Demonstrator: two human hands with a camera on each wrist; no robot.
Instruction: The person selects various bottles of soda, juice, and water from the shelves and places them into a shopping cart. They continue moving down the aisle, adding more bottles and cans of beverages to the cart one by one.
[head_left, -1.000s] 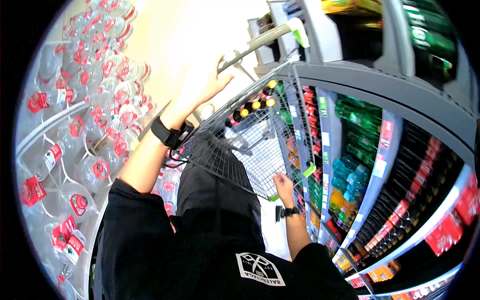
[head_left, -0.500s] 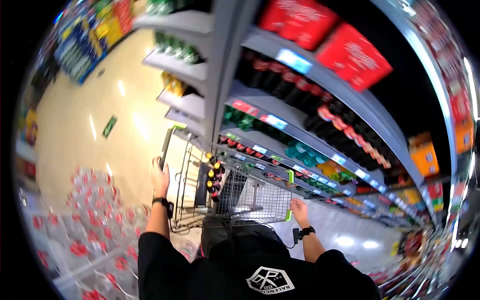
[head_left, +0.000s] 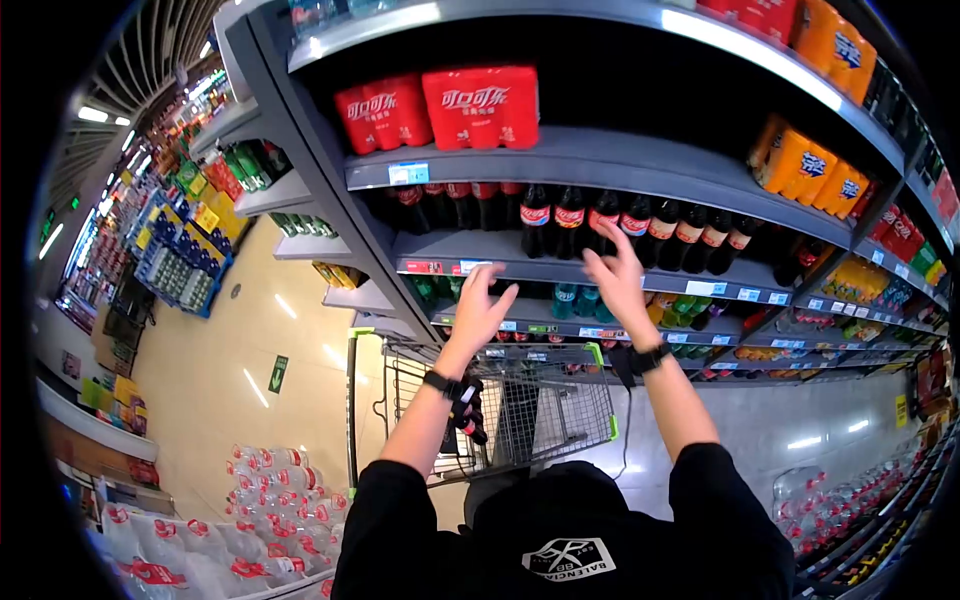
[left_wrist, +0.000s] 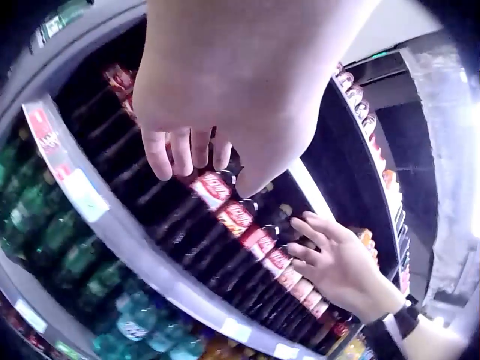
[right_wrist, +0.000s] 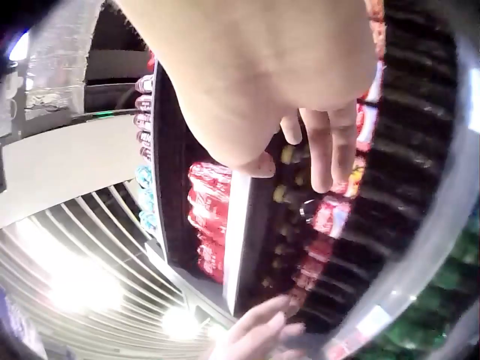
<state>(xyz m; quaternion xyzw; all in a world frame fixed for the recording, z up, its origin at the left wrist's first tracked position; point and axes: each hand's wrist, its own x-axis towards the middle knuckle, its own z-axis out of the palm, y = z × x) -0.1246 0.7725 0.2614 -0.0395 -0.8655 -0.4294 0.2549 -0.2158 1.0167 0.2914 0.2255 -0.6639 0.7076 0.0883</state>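
Both hands are raised before a shelf row of dark cola bottles (head_left: 570, 215) with red labels. My left hand (head_left: 478, 318) is lower and to the left, fingers loosely spread in front of the shelf edge. Closer to the bottles is my right hand (head_left: 620, 285), its fingertips overlapping a label in the head view. In the left wrist view, the left hand (left_wrist: 225, 90) hangs over the cola bottles (left_wrist: 236, 217) with nothing in its fingers. The right wrist view shows the right hand (right_wrist: 277, 67) with fingers extended beside the bottle labels (right_wrist: 330, 217).
Below the arms stands a wire shopping cart (head_left: 515, 405) with several dark bottles (head_left: 470, 425) inside. Red multipacks (head_left: 480, 108) sit on the shelf above, orange packs (head_left: 808, 170) to the right. Clear bottles (head_left: 285, 500) are piled at lower left, on the pale floor (head_left: 240, 350).
The head view has swung round and up to face the cola shelf. Both hands have left the cart, the left from its handle and the right from its rim, and risen toward the bottles.
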